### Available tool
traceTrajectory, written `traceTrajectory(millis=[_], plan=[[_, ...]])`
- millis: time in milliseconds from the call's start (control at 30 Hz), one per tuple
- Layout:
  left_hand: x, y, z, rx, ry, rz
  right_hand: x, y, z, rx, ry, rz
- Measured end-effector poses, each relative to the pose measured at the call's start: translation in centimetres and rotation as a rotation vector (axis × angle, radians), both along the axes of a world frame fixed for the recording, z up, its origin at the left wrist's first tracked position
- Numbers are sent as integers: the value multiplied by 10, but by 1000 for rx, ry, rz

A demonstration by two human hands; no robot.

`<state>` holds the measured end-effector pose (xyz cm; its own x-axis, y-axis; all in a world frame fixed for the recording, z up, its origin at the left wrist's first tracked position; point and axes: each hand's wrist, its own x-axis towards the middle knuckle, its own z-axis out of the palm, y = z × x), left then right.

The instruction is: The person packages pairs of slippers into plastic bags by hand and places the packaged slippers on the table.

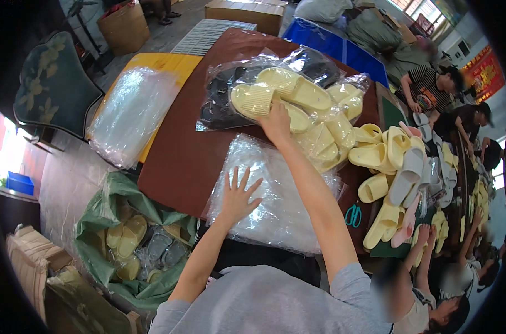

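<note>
Slippers, pale yellow pair: on brown desk, far side of clear bag stack. Green sack of bagged slippers: left of stack, below desk edge. Left hand: grip apart, fingers spread flat on stack. Right hand: grip clamped on pair. Loose slipper heap: right of stack.

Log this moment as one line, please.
left hand: flat on clear bag stack | right hand: gripping pale yellow slipper pair | table: bagged slippers alongside

Bare table on the left gives free passage; slippers crowd the right, bags cover the near edge
</note>
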<state>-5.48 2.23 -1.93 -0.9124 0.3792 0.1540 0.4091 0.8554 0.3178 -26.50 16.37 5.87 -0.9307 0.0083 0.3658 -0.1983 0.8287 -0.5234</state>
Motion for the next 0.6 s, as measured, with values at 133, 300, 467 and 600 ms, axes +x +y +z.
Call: traceTrajectory(millis=[133, 300, 467, 600], plan=[[-3, 0, -4, 6, 5, -9, -24, 20, -12, -291, -128, 128], [-3, -9, -12, 97, 2, -5, -12, 65, 79, -420, -94, 307], [-10, -4, 5, 86, 90, 18, 43, 106, 191, -472, -72, 394], [-26, 0, 21, 84, 62, -75, 130, 87, 239, -289, 79, 251]])
